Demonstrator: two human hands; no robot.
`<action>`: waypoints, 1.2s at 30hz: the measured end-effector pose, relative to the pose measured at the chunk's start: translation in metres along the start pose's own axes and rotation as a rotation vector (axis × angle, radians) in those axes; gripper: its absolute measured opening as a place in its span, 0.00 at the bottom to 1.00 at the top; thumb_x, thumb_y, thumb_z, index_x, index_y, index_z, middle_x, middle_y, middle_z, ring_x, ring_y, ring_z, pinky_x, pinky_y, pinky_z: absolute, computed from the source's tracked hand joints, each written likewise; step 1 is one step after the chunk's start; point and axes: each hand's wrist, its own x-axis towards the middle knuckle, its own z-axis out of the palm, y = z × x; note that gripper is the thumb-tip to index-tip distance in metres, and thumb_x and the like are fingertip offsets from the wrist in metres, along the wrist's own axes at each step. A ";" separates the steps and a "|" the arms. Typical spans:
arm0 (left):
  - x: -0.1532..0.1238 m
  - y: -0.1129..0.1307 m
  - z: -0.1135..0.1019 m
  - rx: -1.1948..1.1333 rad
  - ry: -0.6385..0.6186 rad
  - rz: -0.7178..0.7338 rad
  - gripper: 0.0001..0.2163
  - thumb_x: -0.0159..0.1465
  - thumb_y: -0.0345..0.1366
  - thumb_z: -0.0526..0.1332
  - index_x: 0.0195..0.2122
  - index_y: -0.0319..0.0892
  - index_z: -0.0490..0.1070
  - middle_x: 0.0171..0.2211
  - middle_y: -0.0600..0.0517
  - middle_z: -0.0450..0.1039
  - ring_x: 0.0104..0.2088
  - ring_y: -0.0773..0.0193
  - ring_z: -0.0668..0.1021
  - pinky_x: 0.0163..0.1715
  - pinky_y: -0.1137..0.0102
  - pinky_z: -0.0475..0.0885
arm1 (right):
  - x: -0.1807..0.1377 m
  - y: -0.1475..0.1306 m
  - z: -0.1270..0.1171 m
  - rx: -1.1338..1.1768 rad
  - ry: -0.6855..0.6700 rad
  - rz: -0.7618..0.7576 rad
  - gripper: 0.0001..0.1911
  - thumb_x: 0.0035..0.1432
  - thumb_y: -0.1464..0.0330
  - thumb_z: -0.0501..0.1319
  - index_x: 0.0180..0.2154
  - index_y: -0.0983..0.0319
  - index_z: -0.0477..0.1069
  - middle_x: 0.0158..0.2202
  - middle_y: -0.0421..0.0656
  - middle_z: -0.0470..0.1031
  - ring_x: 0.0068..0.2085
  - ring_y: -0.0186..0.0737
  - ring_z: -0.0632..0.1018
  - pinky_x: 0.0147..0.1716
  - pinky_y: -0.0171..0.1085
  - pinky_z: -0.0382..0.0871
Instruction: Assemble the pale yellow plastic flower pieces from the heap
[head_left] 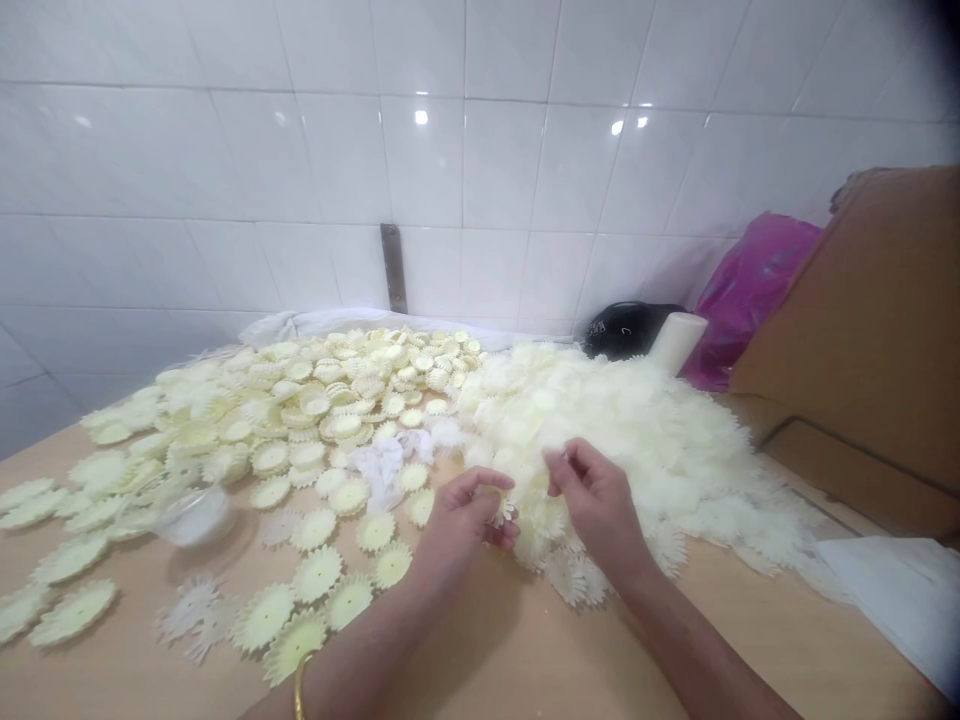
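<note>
Probably feather-light and easily creased, the toothed flower disc (504, 512) in the loosely curled left hand (466, 512) suits a gentle rim hold, while beside it the right hand (598, 495) pinches closed, any contents unclear.

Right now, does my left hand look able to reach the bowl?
Probably yes: only low flower discs seem to lie between your left hand and the bowl, though that hand holds a small flower.

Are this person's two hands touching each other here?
Apart. The head view shows a gap between the fingers of the left hand and those of the right hand, with pale, frilly-edged pieces visible through it.
</note>
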 end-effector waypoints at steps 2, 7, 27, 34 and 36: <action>-0.001 0.001 0.001 -0.021 -0.029 -0.022 0.10 0.52 0.36 0.59 0.35 0.40 0.69 0.20 0.55 0.66 0.21 0.67 0.73 0.24 0.71 0.68 | -0.002 0.002 0.002 -0.123 -0.004 -0.149 0.11 0.57 0.67 0.51 0.23 0.61 0.59 0.21 0.38 0.60 0.24 0.32 0.64 0.23 0.32 0.59; -0.003 0.007 0.004 -0.136 -0.093 -0.009 0.15 0.52 0.46 0.59 0.34 0.41 0.68 0.32 0.51 0.69 0.22 0.69 0.74 0.22 0.72 0.68 | -0.009 0.012 0.009 -0.383 -0.113 -0.537 0.13 0.53 0.78 0.47 0.37 0.62 0.67 0.32 0.46 0.65 0.32 0.38 0.67 0.30 0.36 0.63; -0.001 0.004 0.004 -0.039 0.023 -0.031 0.17 0.51 0.35 0.62 0.43 0.41 0.66 0.20 0.54 0.68 0.21 0.66 0.75 0.24 0.71 0.69 | 0.000 0.008 -0.001 -0.327 0.090 -0.273 0.07 0.57 0.69 0.50 0.28 0.61 0.63 0.27 0.43 0.66 0.31 0.39 0.68 0.31 0.38 0.63; 0.006 0.000 0.000 -0.040 0.007 -0.050 0.11 0.50 0.34 0.63 0.34 0.36 0.68 0.21 0.49 0.72 0.19 0.69 0.73 0.22 0.73 0.68 | 0.005 0.016 -0.004 -0.461 0.265 -0.400 0.08 0.55 0.72 0.53 0.39 0.62 0.65 0.37 0.48 0.67 0.41 0.45 0.67 0.42 0.46 0.61; 0.005 0.002 0.001 -0.043 0.013 -0.033 0.09 0.49 0.36 0.63 0.28 0.36 0.67 0.20 0.49 0.72 0.17 0.70 0.72 0.20 0.74 0.67 | -0.002 0.010 0.001 -0.414 0.185 -0.463 0.07 0.55 0.73 0.52 0.37 0.62 0.65 0.35 0.47 0.68 0.39 0.44 0.67 0.39 0.44 0.62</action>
